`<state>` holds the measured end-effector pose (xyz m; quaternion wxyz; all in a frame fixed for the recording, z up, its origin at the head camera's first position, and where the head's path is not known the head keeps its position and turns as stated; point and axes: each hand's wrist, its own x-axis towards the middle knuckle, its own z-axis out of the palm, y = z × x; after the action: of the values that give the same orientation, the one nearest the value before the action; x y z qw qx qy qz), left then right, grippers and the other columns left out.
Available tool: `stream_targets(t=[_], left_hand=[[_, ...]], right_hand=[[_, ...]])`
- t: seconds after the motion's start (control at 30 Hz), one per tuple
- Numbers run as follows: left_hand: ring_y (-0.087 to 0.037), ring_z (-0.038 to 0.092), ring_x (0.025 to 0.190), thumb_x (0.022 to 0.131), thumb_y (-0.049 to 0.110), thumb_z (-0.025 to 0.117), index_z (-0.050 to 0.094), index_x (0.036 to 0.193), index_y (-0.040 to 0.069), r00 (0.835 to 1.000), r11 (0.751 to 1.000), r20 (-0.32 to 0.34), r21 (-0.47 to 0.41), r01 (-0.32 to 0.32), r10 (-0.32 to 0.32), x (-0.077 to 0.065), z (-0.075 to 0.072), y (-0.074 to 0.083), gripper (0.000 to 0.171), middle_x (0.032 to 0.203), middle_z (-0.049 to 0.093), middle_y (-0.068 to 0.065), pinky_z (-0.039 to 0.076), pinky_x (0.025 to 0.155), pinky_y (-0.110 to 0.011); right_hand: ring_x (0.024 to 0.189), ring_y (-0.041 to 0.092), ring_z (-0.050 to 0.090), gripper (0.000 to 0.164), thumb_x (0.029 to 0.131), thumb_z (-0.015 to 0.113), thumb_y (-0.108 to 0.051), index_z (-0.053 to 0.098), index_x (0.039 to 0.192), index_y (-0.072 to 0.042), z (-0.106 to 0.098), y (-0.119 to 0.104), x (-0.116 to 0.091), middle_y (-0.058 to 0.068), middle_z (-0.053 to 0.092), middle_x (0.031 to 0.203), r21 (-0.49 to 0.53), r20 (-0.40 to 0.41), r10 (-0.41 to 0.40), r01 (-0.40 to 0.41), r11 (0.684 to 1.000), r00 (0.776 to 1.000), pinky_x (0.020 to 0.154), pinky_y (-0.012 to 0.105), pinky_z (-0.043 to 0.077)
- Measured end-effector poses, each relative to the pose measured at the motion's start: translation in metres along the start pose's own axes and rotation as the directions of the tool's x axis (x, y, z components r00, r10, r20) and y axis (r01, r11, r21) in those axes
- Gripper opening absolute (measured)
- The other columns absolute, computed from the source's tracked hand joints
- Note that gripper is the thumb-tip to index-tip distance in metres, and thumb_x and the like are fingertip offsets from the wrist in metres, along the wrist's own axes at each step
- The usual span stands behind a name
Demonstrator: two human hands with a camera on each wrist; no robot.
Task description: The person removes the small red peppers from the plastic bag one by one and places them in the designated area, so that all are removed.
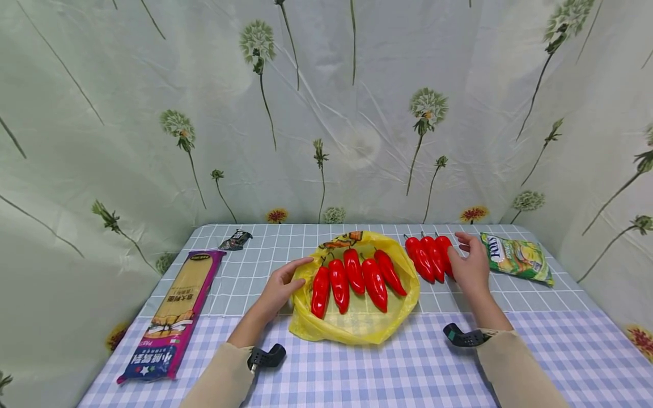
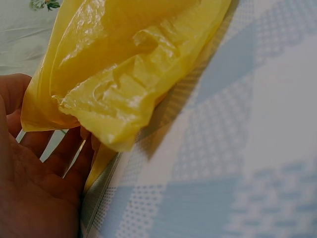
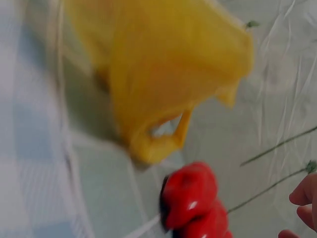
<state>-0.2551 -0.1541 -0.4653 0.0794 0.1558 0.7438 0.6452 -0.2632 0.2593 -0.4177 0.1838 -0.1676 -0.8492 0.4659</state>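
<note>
A yellow plastic bag (image 1: 352, 331) lies spread open on the table, with several shiny red chili peppers (image 1: 374, 285) inside. My left hand (image 1: 279, 289) is at its left rim, fingers spread and touching the plastic. In the left wrist view, the fingers (image 2: 64, 151) extend behind a fold of the bag, which hides their tips. More red peppers (image 1: 420, 260) lie in a row right of the bag. Over the rightmost one is my right hand (image 1: 471, 263), its fingers loosely bent. The right wrist view shows fingertips (image 3: 308, 198) apart from the peppers (image 3: 190, 193).
At the left lies a pasta pack (image 1: 173, 311), with a small black wrapper (image 1: 236, 240) behind it. A green FOX'S candy bag (image 1: 517, 259) is right of my right hand. The checked tablecloth (image 1: 347, 374) reaches a dandelion-print curtain (image 1: 357, 113) at the back.
</note>
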Motion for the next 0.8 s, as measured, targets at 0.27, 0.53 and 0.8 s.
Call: stream_targets(t=[0.27,0.53,0.8], left_hand=[[-0.033,0.042,0.143,0.097,0.012,0.059,0.053,0.144,0.014,1.000,1.000,-0.004,0.003,-0.009,0.009,0.000,-0.002,0.000,0.048,0.156,0.045,-0.010,0.048,0.106,-0.021],[-0.032,0.042,0.143,0.097,0.012,0.059,0.053,0.144,0.014,1.000,1.000,-0.006,-0.002,0.000,0.000,0.000,-0.001,0.001,0.048,0.156,0.045,-0.009,0.047,0.106,-0.021],[-0.033,0.042,0.143,0.097,0.012,0.059,0.052,0.145,0.014,1.000,1.000,0.003,-0.007,-0.003,0.003,0.001,0.000,0.000,0.048,0.156,0.044,-0.010,0.048,0.103,-0.018]], right_hand=[[0.138,0.027,0.042,0.052,0.100,0.053,-0.021,0.039,0.149,-0.016,0.003,-0.029,-0.015,0.008,0.043,0.154,0.121,0.064,-0.003,-0.005,0.993,0.998,0.110,0.048,0.048],[0.136,0.023,0.045,0.053,0.097,0.060,-0.018,0.042,0.146,-0.017,0.003,-0.052,-0.034,0.005,0.045,0.151,0.164,0.097,-0.088,0.071,0.984,0.991,0.111,0.047,0.047],[0.133,0.030,0.048,0.045,0.095,0.062,-0.016,0.050,0.139,-0.015,0.003,-0.066,-0.050,0.009,0.045,0.147,0.160,0.120,-0.193,0.173,0.972,0.974,0.110,0.051,0.047]])
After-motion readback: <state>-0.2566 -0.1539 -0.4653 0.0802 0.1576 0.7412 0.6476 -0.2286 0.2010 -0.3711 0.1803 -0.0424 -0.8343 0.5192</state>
